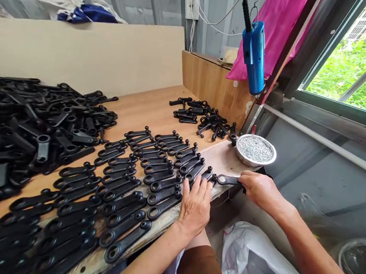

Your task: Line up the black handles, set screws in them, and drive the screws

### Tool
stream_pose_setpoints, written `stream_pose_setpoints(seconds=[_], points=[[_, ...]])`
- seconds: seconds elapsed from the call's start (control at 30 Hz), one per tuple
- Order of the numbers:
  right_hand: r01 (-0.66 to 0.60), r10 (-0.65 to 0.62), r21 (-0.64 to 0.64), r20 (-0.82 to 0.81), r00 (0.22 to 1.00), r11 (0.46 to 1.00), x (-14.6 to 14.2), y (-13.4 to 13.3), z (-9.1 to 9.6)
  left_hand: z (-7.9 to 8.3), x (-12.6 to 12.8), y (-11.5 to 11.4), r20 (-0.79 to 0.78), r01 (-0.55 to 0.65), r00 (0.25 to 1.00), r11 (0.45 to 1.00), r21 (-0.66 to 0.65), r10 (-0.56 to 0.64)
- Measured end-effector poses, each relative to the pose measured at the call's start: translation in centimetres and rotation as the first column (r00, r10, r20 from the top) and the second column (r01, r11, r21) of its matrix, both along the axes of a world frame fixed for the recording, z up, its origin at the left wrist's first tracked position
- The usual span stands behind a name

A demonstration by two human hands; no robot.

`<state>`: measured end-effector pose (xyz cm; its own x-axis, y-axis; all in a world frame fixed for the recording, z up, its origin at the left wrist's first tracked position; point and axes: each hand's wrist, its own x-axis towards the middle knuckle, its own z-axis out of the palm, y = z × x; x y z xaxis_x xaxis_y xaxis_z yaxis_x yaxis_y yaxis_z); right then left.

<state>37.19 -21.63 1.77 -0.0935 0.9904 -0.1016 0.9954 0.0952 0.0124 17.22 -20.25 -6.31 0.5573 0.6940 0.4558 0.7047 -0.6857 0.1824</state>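
Note:
At the table's front edge my right hand (259, 187) is closed in a pinch on the end of a black crank handle (227, 180). The round ring end of that handle points left, and a pale spot shows in its middle. My left hand (195, 204) lies with fingers stretched out over the near ends of several black crank handles (195, 169). These handles lie in slanted rows, ring ends toward the lower left and knobs toward the upper right. Its fingertips touch or hover just over them; I cannot tell which.
A heap of black handles (30, 125) covers the left side, and a smaller pile (204, 115) lies at the back. Small metal pins fill a steel bowl (275, 158) at the right. A blue electric screwdriver (254, 57) hangs above. A white sack (246, 260) sits below the table.

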Motion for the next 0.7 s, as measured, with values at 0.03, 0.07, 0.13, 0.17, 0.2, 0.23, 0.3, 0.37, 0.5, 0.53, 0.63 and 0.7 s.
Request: stream_pose_setpoints(seconds=[0.03,0.07,0.13,0.17,0.2,0.23,0.3,0.37,0.5,0.53,0.63,0.7], points=[[0.000,0.000,-0.004,0.018,1.000,1.000,-0.4,0.8,0.0,0.0,-0.3,0.1,-0.021,-0.007,1.000,1.000,0.018,0.008],[0.000,0.000,-0.005,0.036,0.999,1.000,-0.8,1.5,0.0,0.1,-0.6,0.2,-0.037,-0.014,0.999,0.999,0.033,0.016],[0.009,-0.009,-0.002,0.067,0.998,1.000,-1.3,2.8,-0.2,0.2,-1.0,0.4,-0.062,-0.029,0.998,0.998,0.053,0.032],[0.018,-0.018,0.000,0.080,0.997,1.000,-1.6,3.3,-0.4,0.3,-1.2,0.5,-0.070,-0.033,0.997,0.998,0.060,0.038],[0.026,-0.026,0.001,0.093,0.995,1.000,-1.8,3.8,-0.6,0.3,-1.3,0.5,-0.075,-0.037,0.996,0.997,0.068,0.042],[0.033,-0.033,0.002,0.104,0.994,0.999,-2.0,4.2,-0.7,0.3,-1.3,0.5,-0.076,-0.040,0.996,0.996,0.077,0.046],[0.039,-0.040,0.009,0.121,0.992,0.999,-2.5,4.7,-0.9,0.4,-1.3,0.2,-0.067,-0.032,0.997,0.995,0.099,0.039],[0.042,-0.045,0.026,0.131,0.990,0.999,-3.0,4.8,-0.8,0.5,-1.0,-0.5,-0.068,0.040,0.997,0.992,0.119,-0.032],[0.057,-0.065,0.067,0.131,0.989,0.996,-3.1,5.1,0.2,0.5,0.1,-2.5,-0.186,0.431,0.891,0.901,0.055,-0.415],[0.060,-0.068,0.069,0.128,0.989,0.996,-2.9,5.3,0.4,0.3,0.5,-2.8,-0.223,0.518,0.835,0.855,0.014,-0.503],[0.046,-0.053,0.058,0.112,0.992,0.997,-2.4,6.3,0.8,-0.6,1.6,-2.7,-0.324,0.622,0.717,0.776,-0.101,-0.617],[0.017,-0.023,0.054,0.100,0.995,0.998,-2.3,6.8,0.7,-1.4,1.9,-2.1,-0.389,0.608,0.688,0.779,-0.151,-0.612]])
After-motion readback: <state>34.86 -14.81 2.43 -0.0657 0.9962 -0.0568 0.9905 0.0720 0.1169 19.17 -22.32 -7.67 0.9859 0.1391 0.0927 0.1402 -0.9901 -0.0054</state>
